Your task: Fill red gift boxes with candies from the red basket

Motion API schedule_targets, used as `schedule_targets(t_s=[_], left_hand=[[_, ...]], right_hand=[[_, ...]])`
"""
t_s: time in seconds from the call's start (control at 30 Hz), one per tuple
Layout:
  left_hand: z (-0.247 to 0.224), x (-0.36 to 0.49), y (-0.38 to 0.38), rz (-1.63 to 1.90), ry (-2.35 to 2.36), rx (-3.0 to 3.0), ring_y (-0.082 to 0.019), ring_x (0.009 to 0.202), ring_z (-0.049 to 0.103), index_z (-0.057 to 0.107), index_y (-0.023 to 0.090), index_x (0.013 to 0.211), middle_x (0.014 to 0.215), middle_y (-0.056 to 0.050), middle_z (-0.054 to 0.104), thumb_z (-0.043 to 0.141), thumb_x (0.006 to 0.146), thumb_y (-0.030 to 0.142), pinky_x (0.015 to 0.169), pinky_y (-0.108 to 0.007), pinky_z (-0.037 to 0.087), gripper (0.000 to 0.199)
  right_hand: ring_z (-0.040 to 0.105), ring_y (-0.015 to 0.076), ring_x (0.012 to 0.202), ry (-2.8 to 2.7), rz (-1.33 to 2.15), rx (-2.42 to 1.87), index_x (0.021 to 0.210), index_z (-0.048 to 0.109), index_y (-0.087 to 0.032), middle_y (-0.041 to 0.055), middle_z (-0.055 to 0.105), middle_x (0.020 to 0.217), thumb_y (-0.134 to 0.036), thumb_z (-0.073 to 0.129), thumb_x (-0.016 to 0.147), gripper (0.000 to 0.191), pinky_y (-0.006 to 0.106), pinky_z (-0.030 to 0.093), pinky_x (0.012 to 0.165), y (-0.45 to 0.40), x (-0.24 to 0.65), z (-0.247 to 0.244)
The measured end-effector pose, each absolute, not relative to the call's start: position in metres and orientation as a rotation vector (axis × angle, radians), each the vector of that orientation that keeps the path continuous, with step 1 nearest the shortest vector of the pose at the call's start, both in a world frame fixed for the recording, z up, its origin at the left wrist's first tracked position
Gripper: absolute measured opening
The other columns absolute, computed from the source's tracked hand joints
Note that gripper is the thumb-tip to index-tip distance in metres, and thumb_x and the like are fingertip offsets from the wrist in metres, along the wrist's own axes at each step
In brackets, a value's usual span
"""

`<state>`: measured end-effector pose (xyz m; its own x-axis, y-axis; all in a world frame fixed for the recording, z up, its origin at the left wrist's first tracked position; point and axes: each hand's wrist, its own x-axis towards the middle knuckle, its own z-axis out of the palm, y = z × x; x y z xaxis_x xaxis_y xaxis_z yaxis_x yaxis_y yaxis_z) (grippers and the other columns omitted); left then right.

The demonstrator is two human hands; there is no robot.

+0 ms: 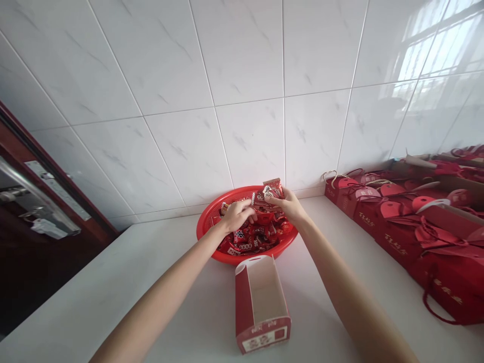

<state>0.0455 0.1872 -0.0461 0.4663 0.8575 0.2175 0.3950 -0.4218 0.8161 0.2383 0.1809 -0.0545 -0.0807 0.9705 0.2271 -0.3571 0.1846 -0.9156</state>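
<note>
A red plastic basket (pixel 204 222) stands against the tiled wall, with many red-wrapped packets (pixel 245 242) inside. Over its right side, my right hand (pixel 290 205) is closed on red packets (pixel 273 190), fingers and thumb pinching their edge. My left hand (pixel 239 216) is over the basket's middle, fingers curled at the left edge of the packets; what it grips, if anything, is too small to make out. In front of the basket lies an open red and white box (pixel 264 297), its pale inside showing and nothing visible in it.
Rows of red gift boxes (pixel 393 242) with cord handles line the right side of the white counter (pixel 166 267). Marbled tiles (pixel 249 136) rise behind. To the left, beyond the counter's edge, is a dark red door (pixel 75 206) with a metal handle.
</note>
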Motion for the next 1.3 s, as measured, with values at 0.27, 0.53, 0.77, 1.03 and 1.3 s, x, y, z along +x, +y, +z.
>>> schedule_targets(t_s=[0.27, 0.53, 0.77, 1.03, 1.3], left_hand=[[-0.046, 0.051, 0.175, 0.183, 0.924, 2.421, -0.02, 0.085, 0.073, 0.079, 0.025, 0.083, 0.088, 0.001, 0.08, 0.063, 0.072, 0.017, 0.081, -0.027, 0.052, 0.021], [-0.041, 0.057, 0.168, -0.058, 0.89, 2.398, -0.022, 0.089, 0.072, 0.081, 0.031, 0.097, 0.099, 0.001, 0.08, 0.06, 0.086, 0.029, 0.082, -0.027, 0.049, 0.024], [-0.044, 0.06, 0.171, -0.247, 0.871, 2.378, -0.025, 0.097, 0.069, 0.075, 0.028, 0.114, 0.109, -0.001, 0.078, 0.06, 0.079, 0.025, 0.084, -0.03, 0.049, 0.038], [-0.045, 0.059, 0.174, -0.233, 0.802, 2.327, -0.026, 0.099, 0.068, 0.072, 0.023, 0.105, 0.111, -0.004, 0.075, 0.066, 0.067, 0.019, 0.083, -0.03, 0.051, 0.038], [-0.045, 0.059, 0.175, -0.177, 0.782, 2.316, -0.024, 0.096, 0.067, 0.071, 0.024, 0.106, 0.107, -0.002, 0.074, 0.062, 0.065, 0.014, 0.081, -0.028, 0.051, 0.043]], right_hand=[[0.072, 0.0248, 0.082, -1.018, 1.233, -0.725, 0.089, 0.066, -0.021, 0.0022, 0.074, 0.086, -0.036, 0.09, 0.049, 0.049, 0.036, 0.061, 0.07, 0.182, 0.239, -0.053], [0.073, 0.0267, 0.085, -1.058, 1.237, -0.736, 0.091, 0.067, -0.021, 0.0036, 0.076, 0.09, -0.035, 0.09, 0.052, 0.048, 0.038, 0.063, 0.07, 0.185, 0.239, -0.057], [0.073, 0.0247, 0.083, -1.064, 1.227, -0.748, 0.097, 0.069, -0.021, 0.0028, 0.076, 0.089, -0.032, 0.089, 0.052, 0.05, 0.035, 0.062, 0.068, 0.186, 0.239, -0.058], [0.073, 0.0247, 0.08, -1.07, 1.227, -0.759, 0.094, 0.068, -0.021, 0.0022, 0.075, 0.086, -0.032, 0.089, 0.05, 0.05, 0.034, 0.061, 0.064, 0.186, 0.239, -0.057], [0.073, 0.026, 0.081, -1.074, 1.258, -0.746, 0.091, 0.066, -0.022, 0.0026, 0.075, 0.085, -0.034, 0.09, 0.048, 0.05, 0.036, 0.061, 0.066, 0.183, 0.239, -0.053]])
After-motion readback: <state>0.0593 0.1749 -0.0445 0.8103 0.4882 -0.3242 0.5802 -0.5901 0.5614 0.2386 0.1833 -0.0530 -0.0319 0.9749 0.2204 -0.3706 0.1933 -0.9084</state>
